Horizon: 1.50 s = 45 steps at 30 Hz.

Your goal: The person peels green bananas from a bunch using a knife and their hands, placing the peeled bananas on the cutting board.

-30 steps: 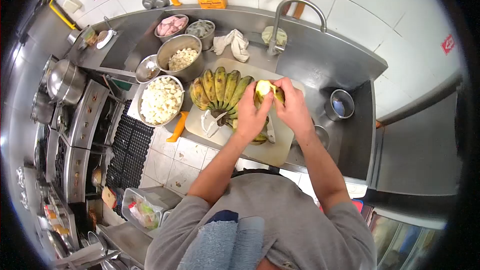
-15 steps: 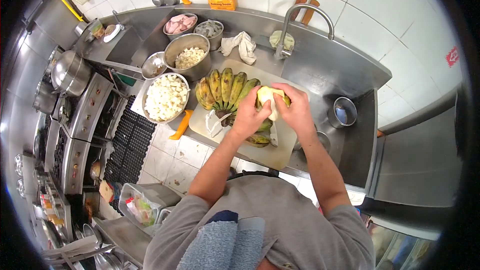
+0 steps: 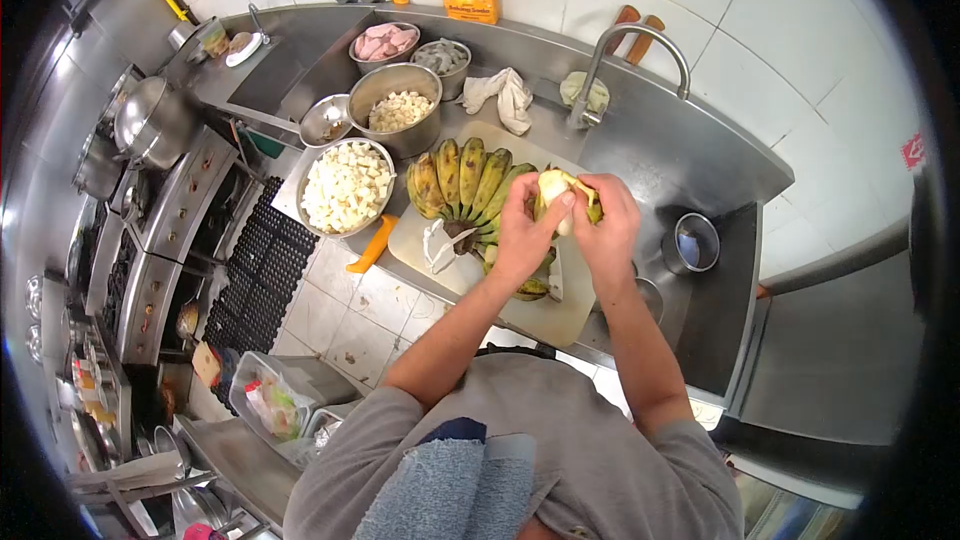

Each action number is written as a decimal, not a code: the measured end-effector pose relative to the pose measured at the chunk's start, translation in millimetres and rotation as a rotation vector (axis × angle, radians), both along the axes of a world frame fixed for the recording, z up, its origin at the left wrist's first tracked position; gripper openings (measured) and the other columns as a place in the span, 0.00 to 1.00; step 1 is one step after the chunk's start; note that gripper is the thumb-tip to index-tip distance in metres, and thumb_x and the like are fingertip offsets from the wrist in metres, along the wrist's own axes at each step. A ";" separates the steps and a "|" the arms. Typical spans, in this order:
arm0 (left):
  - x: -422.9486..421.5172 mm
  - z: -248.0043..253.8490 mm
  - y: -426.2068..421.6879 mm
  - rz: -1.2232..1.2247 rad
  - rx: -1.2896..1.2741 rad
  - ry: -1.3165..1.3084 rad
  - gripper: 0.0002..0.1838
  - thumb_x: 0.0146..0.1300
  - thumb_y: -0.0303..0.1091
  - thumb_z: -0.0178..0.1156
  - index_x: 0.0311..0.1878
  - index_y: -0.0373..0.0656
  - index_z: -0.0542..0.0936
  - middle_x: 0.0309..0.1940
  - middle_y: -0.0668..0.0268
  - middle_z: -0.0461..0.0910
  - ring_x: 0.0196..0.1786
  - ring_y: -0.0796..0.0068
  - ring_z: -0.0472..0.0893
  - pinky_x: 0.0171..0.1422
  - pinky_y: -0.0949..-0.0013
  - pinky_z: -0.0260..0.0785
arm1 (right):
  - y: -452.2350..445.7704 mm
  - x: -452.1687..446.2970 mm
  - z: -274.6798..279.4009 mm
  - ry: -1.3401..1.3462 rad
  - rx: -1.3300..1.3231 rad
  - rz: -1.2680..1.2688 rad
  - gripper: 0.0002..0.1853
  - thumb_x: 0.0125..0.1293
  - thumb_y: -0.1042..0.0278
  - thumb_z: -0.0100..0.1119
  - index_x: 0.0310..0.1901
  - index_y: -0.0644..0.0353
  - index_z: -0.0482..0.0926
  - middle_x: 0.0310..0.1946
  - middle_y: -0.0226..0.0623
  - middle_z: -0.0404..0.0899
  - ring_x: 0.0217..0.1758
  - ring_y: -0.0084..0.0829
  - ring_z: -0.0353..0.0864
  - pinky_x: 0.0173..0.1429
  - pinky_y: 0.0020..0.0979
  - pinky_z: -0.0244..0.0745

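Both hands are raised over the right part of a pale cutting board (image 3: pixel 565 318). My left hand (image 3: pixel 522 238) is closed around a partly peeled banana (image 3: pixel 553 184), its pale flesh showing at the top. Fingers of my right hand (image 3: pixel 612 228) are pinched on the yellow-green peel (image 3: pixel 588 198) at the banana's right side. Just left of the hands, a bunch of green-yellow bananas (image 3: pixel 470 178) with dark patches lies on the board. A white looped strip (image 3: pixel 436 248) rests by its stem, and my forearm hides some of the lower bananas.
Left of the board are a bowl of pale cubes (image 3: pixel 347 190), a deep pot (image 3: pixel 414 126) with more pieces and an orange handle (image 3: pixel 374 245). Behind stand a bowl of pink meat (image 3: pixel 384 43), a cloth (image 3: pixel 500 98) and a faucet (image 3: pixel 640 32). A metal container (image 3: pixel 693 243) sits in the sink.
The view has shifted slightly, so the counter appears further right. My right hand has drawn a strip of peel outward from the banana, while my left hand keeps its grip.
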<state>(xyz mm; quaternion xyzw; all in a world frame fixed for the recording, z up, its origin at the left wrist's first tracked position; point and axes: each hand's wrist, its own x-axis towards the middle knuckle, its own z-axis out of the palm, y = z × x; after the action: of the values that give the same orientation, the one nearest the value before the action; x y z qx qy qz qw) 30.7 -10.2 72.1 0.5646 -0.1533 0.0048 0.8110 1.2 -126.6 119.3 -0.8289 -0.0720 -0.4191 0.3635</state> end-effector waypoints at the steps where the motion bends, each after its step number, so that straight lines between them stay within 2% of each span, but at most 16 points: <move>1: -1.2 1.4 -0.2 -0.014 0.002 -0.012 0.19 0.67 0.31 0.64 0.58 0.36 0.73 0.49 0.63 0.79 0.50 0.76 0.77 0.55 0.71 0.71 | -0.7 0.5 -1.5 0.016 0.022 0.007 0.10 0.57 0.76 0.67 0.41 0.63 0.80 0.36 0.46 0.83 0.38 0.45 0.84 0.43 0.37 0.78; 3: -0.1 2.8 5.0 0.005 0.021 -0.044 0.14 0.67 0.28 0.63 0.54 0.38 0.77 0.45 0.67 0.81 0.47 0.79 0.79 0.52 0.72 0.73 | -4.4 2.3 -4.8 0.180 0.141 0.085 0.10 0.59 0.76 0.65 0.43 0.63 0.80 0.37 0.43 0.83 0.39 0.39 0.84 0.45 0.35 0.78; 5: -6.7 11.1 14.2 0.116 0.264 -0.077 0.14 0.66 0.36 0.65 0.50 0.39 0.80 0.39 0.63 0.83 0.43 0.72 0.81 0.51 0.67 0.73 | -8.8 4.1 4.7 0.420 0.246 0.237 0.14 0.62 0.76 0.62 0.49 0.63 0.80 0.40 0.38 0.84 0.43 0.27 0.81 0.50 0.31 0.77; 8: -4.5 -4.0 15.2 0.195 0.493 -0.183 0.21 0.63 0.48 0.67 0.48 0.39 0.79 0.37 0.54 0.81 0.42 0.55 0.82 0.48 0.58 0.73 | -13.3 5.6 2.1 0.443 0.232 0.349 0.22 0.58 0.80 0.61 0.57 0.64 0.78 0.47 0.40 0.83 0.50 0.31 0.81 0.59 0.32 0.75; 11: 2.4 -8.4 21.6 0.252 0.408 -0.400 0.25 0.64 0.50 0.67 0.50 0.36 0.78 0.41 0.52 0.80 0.46 0.54 0.81 0.50 0.57 0.71 | -24.2 19.1 -6.0 0.432 0.192 0.349 0.20 0.59 0.86 0.58 0.55 0.65 0.79 0.50 0.40 0.80 0.54 0.34 0.78 0.63 0.34 0.72; 14: -10.1 26.6 56.9 0.092 0.247 -0.284 0.27 0.63 0.49 0.67 0.53 0.35 0.77 0.40 0.52 0.79 0.46 0.53 0.80 0.51 0.56 0.70 | -15.9 30.0 -4.0 0.436 0.178 0.379 0.19 0.61 0.71 0.67 0.52 0.64 0.78 0.46 0.37 0.80 0.50 0.34 0.78 0.60 0.34 0.71; 19: -11.9 16.7 74.6 0.261 0.190 -0.302 0.26 0.63 0.47 0.67 0.54 0.34 0.76 0.42 0.51 0.78 0.47 0.52 0.79 0.53 0.58 0.69 | 15.5 53.1 -14.1 0.289 0.006 0.366 0.16 0.63 0.73 0.64 0.52 0.63 0.78 0.46 0.38 0.80 0.50 0.35 0.78 0.58 0.36 0.73; 23: -36.2 22.2 86.6 0.739 0.602 -0.239 0.26 0.62 0.42 0.65 0.58 0.36 0.73 0.53 0.48 0.71 0.57 0.46 0.71 0.61 0.54 0.64 | 61.5 59.9 -18.2 0.261 -0.012 0.362 0.15 0.64 0.74 0.63 0.52 0.60 0.80 0.48 0.39 0.82 0.50 0.37 0.81 0.55 0.38 0.77; 24: -38.4 21.2 91.5 0.693 0.591 -0.133 0.27 0.61 0.42 0.65 0.58 0.37 0.72 0.56 0.48 0.68 0.59 0.45 0.68 0.64 0.53 0.61 | 70.7 62.4 -21.5 0.172 -0.032 0.344 0.14 0.64 0.75 0.61 0.52 0.59 0.81 0.49 0.40 0.83 0.50 0.39 0.83 0.52 0.39 0.79; 27: -54.5 26.0 106.9 0.806 0.386 -0.302 0.27 0.59 0.42 0.64 0.58 0.37 0.73 0.53 0.48 0.70 0.56 0.45 0.70 0.62 0.54 0.63 | 101.1 35.4 -6.3 0.149 -0.029 0.473 0.14 0.65 0.76 0.60 0.53 0.59 0.81 0.50 0.41 0.83 0.52 0.41 0.83 0.54 0.39 0.78; 32: -95.9 23.8 125.3 0.969 0.545 -0.263 0.21 0.54 0.38 0.66 0.46 0.35 0.74 0.39 0.49 0.75 0.45 0.44 0.76 0.49 0.51 0.68 | 123.5 34.6 -40.8 -0.012 0.023 0.757 0.15 0.65 0.77 0.65 0.53 0.64 0.80 0.48 0.44 0.83 0.49 0.40 0.83 0.54 0.38 0.79; 35: -120.6 21.4 135.2 1.009 0.552 -0.267 0.20 0.52 0.35 0.67 0.45 0.35 0.74 0.36 0.50 0.75 0.42 0.43 0.77 0.47 0.51 0.69 | 140.2 9.5 -36.9 0.099 0.047 0.820 0.17 0.64 0.78 0.65 0.55 0.65 0.79 0.49 0.44 0.82 0.51 0.40 0.82 0.56 0.38 0.78; 39: -142.4 18.3 148.3 1.094 0.578 -0.224 0.21 0.52 0.34 0.69 0.46 0.36 0.75 0.38 0.48 0.78 0.45 0.44 0.79 0.48 0.54 0.71 | 160.6 -7.7 -34.7 0.320 0.154 1.022 0.19 0.63 0.80 0.63 0.57 0.66 0.77 0.53 0.44 0.80 0.56 0.37 0.79 0.62 0.38 0.73; 40: -144.8 15.0 152.7 1.068 0.536 -0.178 0.20 0.51 0.34 0.67 0.46 0.36 0.75 0.40 0.47 0.79 0.46 0.45 0.80 0.50 0.56 0.71 | 166.6 1.6 -44.6 0.177 0.063 1.094 0.15 0.63 0.81 0.64 0.52 0.67 0.77 0.52 0.44 0.81 0.57 0.37 0.78 0.60 0.38 0.75; 43: -164.9 9.9 167.7 1.113 0.524 -0.112 0.19 0.51 0.34 0.65 0.46 0.37 0.76 0.39 0.48 0.79 0.45 0.46 0.79 0.49 0.54 0.71 | 195.8 -6.8 -58.7 0.172 0.233 1.333 0.13 0.62 0.82 0.64 0.49 0.68 0.77 0.51 0.45 0.82 0.56 0.36 0.79 0.58 0.37 0.76; 45: -173.2 -3.7 183.9 1.226 0.523 -0.150 0.19 0.52 0.34 0.64 0.46 0.37 0.75 0.38 0.49 0.78 0.43 0.46 0.78 0.48 0.53 0.70 | 215.1 -35.0 -54.8 0.310 0.253 1.266 0.11 0.62 0.81 0.64 0.46 0.68 0.77 0.46 0.42 0.81 0.50 0.34 0.79 0.55 0.35 0.76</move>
<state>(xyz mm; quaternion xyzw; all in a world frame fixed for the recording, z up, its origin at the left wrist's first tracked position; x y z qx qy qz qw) -142.4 173.7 68.4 0.7255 0.1434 0.4666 0.4852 -33.8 88.4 64.6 -0.6280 -0.4423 -0.0059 0.6403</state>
